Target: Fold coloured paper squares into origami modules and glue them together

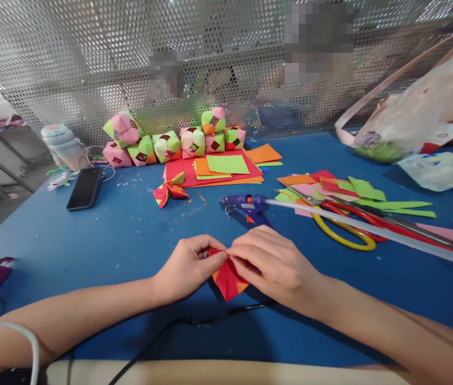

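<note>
L hand & R hand both pinch the red folded paper btwn thumb & fingers, tips meeting at its top edge; grip closed on it w/ both. Paper's in front of the person, nr the front of the table, just above or on the surface (can't tell which). It's thin, matte, creased into flared, pointed flaps, w/ a small orange patch at lower R.

Table: smooth blue top, specks & paper bits on it. Black cable curves below the hands. Just beyond R hand: glue gun, blue hard plastic, long translucent glue stick out its back, lying across scissors w/ yellow looped handles & a loose pile of paper strips, pink/green/red/orange.

Farther back: red/green folded piece, spiky, petal-like; flat stack of sheets, crisp-edged; row of faceted paper balls, pink/green/orange, dark gaps btwn panels, some stacked. Behind: metal mesh panel, round perforations. Far L: black glossy phone, flat rectangle.
</note>
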### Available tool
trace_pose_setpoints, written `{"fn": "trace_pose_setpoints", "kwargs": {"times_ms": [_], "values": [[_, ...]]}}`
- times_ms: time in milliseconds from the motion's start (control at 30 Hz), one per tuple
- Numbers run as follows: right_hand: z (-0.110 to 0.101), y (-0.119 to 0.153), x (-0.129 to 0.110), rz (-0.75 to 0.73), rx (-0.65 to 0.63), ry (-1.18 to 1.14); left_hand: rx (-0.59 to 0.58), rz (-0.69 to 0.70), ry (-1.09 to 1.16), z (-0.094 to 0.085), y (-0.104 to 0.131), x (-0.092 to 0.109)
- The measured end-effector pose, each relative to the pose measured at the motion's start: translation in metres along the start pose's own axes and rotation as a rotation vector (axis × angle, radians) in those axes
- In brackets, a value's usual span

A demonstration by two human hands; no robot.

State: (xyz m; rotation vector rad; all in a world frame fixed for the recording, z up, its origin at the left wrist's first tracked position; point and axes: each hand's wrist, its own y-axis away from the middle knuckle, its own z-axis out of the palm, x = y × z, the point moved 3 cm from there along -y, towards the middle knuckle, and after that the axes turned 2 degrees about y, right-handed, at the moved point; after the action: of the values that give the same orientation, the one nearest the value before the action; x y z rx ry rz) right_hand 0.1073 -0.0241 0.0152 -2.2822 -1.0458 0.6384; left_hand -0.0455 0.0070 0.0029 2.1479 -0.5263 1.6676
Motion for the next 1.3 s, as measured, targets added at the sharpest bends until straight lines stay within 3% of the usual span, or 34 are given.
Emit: {"fn": "trace_pose_setpoints", "kwargs": {"times_ms": [233, 300, 433, 533, 700, 900, 1167, 1300], "values": [[0.007, -0.002, -0.005, -0.018, -0.062, 0.147, -0.006, 0.008, -0.128, 0.002, 0.0, -0.001], [0.006, -0.005, -0.002, 0.063, -0.062, 0.072, -0.016, 0.02, -0.181, 0.004, 0.001, -0.001], [-0.005, -0.009, 0.01, 0.366, -0.08, -0.205, -0.061, 0.035, -0.158, 0.007, 0.002, 0.001], [-0.014, -0.007, 0.015, 0.452, -0.084, -0.316, -0.034, -0.004, -0.102, 0.005, 0.0, 0.0], [-0.013, -0.003, 0.011, 0.293, -0.161, -0.309, -0.021, -0.045, 0.015, 0.002, -0.002, 0.0], [-0.007, -0.001, 0.005, 0.047, -0.066, -0.093, -0.011, -0.062, 0.086, 0.001, -0.004, 0.0], [-0.002, -0.003, -0.003, -0.075, -0.078, 0.078, -0.029, -0.112, 0.079, 0.002, -0.003, -0.007], [0.005, -0.004, -0.001, -0.032, -0.104, 0.069, -0.044, -0.11, 0.07, 0.003, -0.003, -0.009]]}}
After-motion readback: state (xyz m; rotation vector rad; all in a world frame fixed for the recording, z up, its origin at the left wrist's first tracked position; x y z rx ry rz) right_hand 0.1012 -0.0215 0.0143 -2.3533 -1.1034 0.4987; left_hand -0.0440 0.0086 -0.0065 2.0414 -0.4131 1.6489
